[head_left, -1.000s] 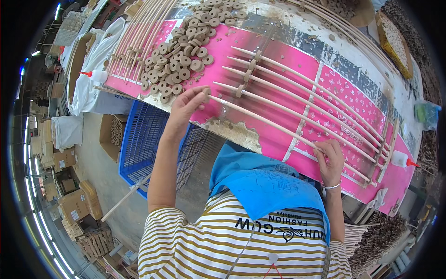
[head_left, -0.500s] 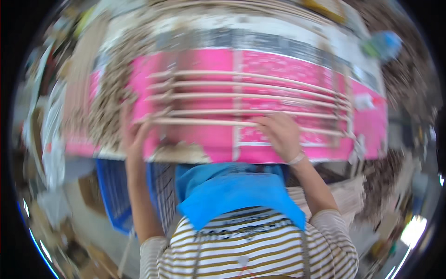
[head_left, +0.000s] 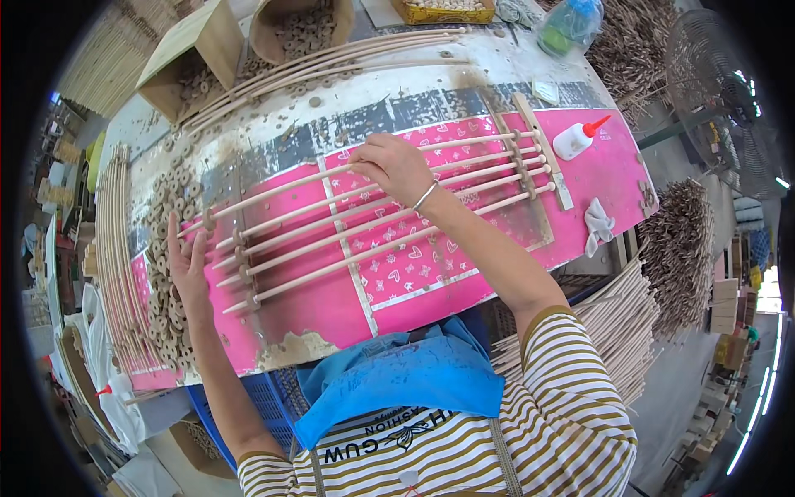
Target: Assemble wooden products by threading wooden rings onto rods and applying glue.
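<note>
Several long wooden rods [head_left: 302, 258] lie side by side on the pink table covering, each with a small brown ring near its ends. On the farthest rod [head_left: 277, 192], my right hand [head_left: 396, 170] is closed around the middle, fingers and thumb pinching it. My left hand [head_left: 190, 269] is at the left end of the same rod, thumb and forefinger apart on either side of its tip. A ring [head_left: 209, 220] sits on that rod just right of my left thumb. Beside my left hand lies a heap of loose wooden rings [head_left: 171, 311].
A white glue bottle [head_left: 571, 142] with a red tip lies at the right near a wooden strip [head_left: 542, 153]. More rods [head_left: 323, 62], an open wooden box [head_left: 189, 62] and a yellow basket [head_left: 443, 14] are at the back. A fan [head_left: 714, 103] stands at the right.
The view has turned, so the table now looks tilted. My right hand has gone from the nearest rod to the farthest one. My left hand has moved to that rod's left end.
</note>
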### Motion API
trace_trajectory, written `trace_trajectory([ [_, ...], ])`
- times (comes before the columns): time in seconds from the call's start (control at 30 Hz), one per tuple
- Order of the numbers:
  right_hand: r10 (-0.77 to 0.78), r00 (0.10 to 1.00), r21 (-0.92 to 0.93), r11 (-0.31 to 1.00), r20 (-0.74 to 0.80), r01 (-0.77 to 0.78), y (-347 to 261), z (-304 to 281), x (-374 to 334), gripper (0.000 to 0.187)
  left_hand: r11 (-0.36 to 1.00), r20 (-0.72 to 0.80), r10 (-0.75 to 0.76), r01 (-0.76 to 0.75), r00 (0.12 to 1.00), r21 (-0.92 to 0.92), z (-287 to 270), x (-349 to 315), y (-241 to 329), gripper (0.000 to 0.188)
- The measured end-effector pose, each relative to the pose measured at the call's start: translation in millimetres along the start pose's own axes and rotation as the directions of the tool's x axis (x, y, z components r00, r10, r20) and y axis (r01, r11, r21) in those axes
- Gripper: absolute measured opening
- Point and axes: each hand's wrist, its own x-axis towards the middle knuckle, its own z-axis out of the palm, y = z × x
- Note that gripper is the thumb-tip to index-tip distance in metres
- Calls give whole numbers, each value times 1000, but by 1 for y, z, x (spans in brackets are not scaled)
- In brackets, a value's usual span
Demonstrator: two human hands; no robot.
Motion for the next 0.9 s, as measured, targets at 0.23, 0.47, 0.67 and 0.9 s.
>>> trace_trajectory([
  [0.23, 31, 998, 25, 999, 60, -32, 27, 12, -5, 15, 762, 53, 318, -288, 947, 579, -9, 22, 3, 52],
  [0.47, 76, 994, 67, 994, 77, -81, 27, 26, -9, 14, 579, 375, 345, -509, 861, 637, 4, 52, -3, 48],
  [0.67, 95, 986, 87, 990, 134, -107, 30, 22, -8, 16, 630, 462, 312, -545, 830, 553, -4, 64, -17, 39],
  [0.9, 137, 974, 107, 982, 179, -158, 25, 15, -6, 13, 736, 413, 244, -444, 878, 511, -1, 59, -25, 34],
])
